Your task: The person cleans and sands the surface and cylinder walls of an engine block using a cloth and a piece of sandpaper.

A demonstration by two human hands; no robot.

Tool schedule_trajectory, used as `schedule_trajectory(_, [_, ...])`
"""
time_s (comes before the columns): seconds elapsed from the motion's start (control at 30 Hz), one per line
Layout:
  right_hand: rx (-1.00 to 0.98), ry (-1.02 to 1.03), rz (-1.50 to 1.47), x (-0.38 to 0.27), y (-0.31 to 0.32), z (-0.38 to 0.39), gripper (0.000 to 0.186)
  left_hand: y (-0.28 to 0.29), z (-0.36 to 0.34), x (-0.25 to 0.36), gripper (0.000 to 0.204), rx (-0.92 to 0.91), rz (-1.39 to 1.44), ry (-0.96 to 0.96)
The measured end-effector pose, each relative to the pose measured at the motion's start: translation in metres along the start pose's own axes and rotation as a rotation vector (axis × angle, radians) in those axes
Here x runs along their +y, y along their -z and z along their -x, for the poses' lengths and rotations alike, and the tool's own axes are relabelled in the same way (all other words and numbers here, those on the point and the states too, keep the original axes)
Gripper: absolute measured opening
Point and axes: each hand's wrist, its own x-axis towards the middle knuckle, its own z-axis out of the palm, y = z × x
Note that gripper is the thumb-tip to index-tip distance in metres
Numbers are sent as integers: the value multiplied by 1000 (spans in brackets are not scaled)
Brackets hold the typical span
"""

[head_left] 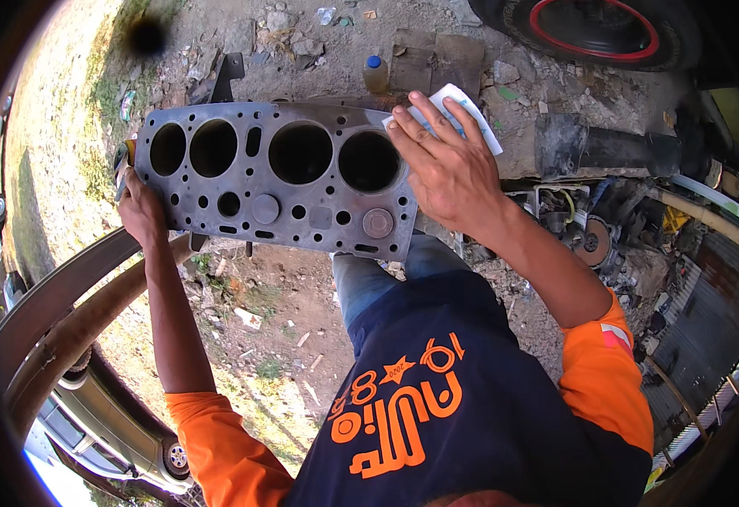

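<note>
Navy T-shirt is worn near a cylinder block touched by the left hand, whose grip cannot be told, white sheet overlaid by the right hand, fingers outspread.

Engine block bars the middle; its dark bores seem open.

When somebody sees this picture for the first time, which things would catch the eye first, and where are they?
Probably the grey engine block with four large dark bores, tilted across the upper middle. Next, the right hand, with a white sheet or cloth under its fingers at the block's upper right corner, and the left hand at its left end. A red-ringed dark wheel stands out at the top right.
</note>
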Motion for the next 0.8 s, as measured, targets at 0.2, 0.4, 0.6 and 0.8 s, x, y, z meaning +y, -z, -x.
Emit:
schedule_trajectory(0.2, [14,17,19,4,-5,2,52,-5,-4,-8,79,32,-12,11])
schedule_trajectory(0.4, [5,-15,25,-3,-4,-21,52,-4,0,-2,79,18,1,-4])
schedule_trajectory(0.6, [-8,-45,16,0,10,28,49,1,-2,-1,77,-3,-8,-7])
schedule_trajectory(0.8, [-8,-1,19,0,0,-5,53,-5,-6,-11,78,63,12,-35])
